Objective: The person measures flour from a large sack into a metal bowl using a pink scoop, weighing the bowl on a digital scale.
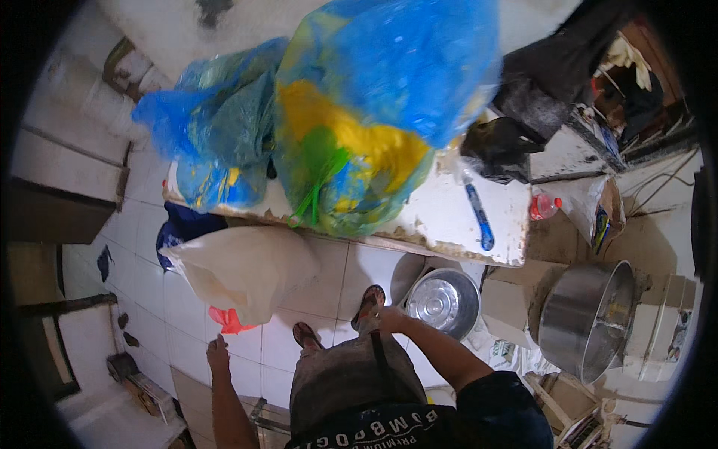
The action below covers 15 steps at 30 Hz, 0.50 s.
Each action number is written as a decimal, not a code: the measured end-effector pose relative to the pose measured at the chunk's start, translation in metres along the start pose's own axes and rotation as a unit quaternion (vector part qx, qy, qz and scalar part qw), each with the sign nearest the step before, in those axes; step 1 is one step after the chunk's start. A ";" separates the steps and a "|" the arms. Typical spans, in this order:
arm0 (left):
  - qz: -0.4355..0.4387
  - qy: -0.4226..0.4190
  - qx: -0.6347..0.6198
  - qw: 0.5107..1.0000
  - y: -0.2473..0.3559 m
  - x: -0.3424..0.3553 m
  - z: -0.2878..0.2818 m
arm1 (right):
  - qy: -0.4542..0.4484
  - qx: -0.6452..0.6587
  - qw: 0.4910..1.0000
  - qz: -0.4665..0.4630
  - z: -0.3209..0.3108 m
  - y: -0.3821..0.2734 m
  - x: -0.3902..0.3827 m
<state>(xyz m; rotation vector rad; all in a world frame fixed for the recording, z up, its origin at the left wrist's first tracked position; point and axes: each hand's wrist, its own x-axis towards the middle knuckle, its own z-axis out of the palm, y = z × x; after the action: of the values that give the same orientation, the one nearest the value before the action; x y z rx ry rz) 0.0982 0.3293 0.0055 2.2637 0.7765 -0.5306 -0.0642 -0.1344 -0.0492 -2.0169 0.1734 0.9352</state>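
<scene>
My left hand (218, 358) hangs low over the floor with its fingers loosely stretched out. Just beyond its fingertips is a crumpled red plastic bag (232, 320), beside a big whitish sack (243, 269) below the table edge. I cannot make out any contact between hand and bag. In front of my leg, my right hand (390, 320) is closed. A dark narrow strip (380, 355) runs down below it; whether the hand grips this strip is unclear. To its right a round metal pot (446, 303) stands on the floor.
On the white worn table (441, 217) lie large blue, yellow and green plastic bags (359, 135), a green strap (318, 187) and a blue-handled tool (479, 217). A steel mixing bowl (576, 322), cardboard and a red-capped bottle (544, 206) stand at right. A dark blue cloth (179, 228) hangs left.
</scene>
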 end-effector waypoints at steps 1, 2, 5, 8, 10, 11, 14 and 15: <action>0.008 0.017 0.017 1.000 -0.008 0.008 -0.001 | 0.016 -0.027 0.999 0.032 -0.005 0.001 0.003; 0.017 0.016 -0.020 1.000 0.001 0.017 0.012 | 0.058 -0.062 0.982 0.168 0.031 0.057 0.036; 0.030 0.016 -0.108 0.994 0.024 0.024 0.024 | 0.185 -0.062 0.946 0.259 0.075 0.144 0.086; 0.058 -0.026 -0.171 0.983 0.039 0.039 0.039 | 0.371 0.120 0.858 0.333 0.071 0.152 0.112; 0.072 -0.052 -0.188 0.978 0.045 0.039 0.044 | 0.452 0.110 0.820 0.334 0.068 0.156 0.132; 0.082 -0.058 -0.181 0.978 0.045 0.042 0.050 | 0.456 0.112 0.805 0.362 0.063 0.158 0.141; 0.097 -0.056 -0.167 0.980 0.033 0.050 0.065 | 0.488 0.130 0.761 0.407 0.044 0.173 0.165; 0.092 -0.046 -0.169 0.980 0.025 0.055 0.073 | 0.495 0.113 0.748 0.427 0.039 0.182 0.172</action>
<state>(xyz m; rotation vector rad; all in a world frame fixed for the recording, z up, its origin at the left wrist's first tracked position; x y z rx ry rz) 0.1442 0.2842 -0.0639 1.9557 0.5560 -0.3791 -0.0448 -0.1768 -0.2987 -1.9713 1.8180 0.1647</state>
